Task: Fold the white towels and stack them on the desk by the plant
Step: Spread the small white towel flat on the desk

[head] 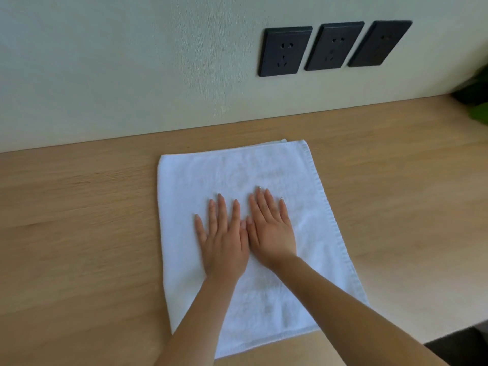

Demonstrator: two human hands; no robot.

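The wooden surface (79,233) fills the lower half of the view, and the pale wall (132,62) stands behind it. In the middle of the surface lies one white towel (303,220), a long rectangle that runs from 12 o'clock down to 6 o'clock. Its edge at 9 o'clock looks rounded like a fold, and a second layer shows a little at its far corner. So I judge that it is already folded one time along its length.

Your left hand (224,241) and your right hand (272,231) lie side by side on the middle of the towel, with the thumbs nearly touching. The grip of each hand is apart: the fingers are straight and press flat on the cloth, and nothing is held. To me this looks like smoothing the fold.

Three dark sockets (285,51) sit on the wall at about 1 o'clock. At 2 o'clock, at the frame's edge, only a blurred green piece of the plant (475,101) shows, well apart from the towel.

This is the only towel in view, so I judge that the task is in its early part. The towel probably needs more folds across its length, and then you must carry it toward 2 o'clock, beside the plant. I cannot tell how many other towels wait, because none shows here.
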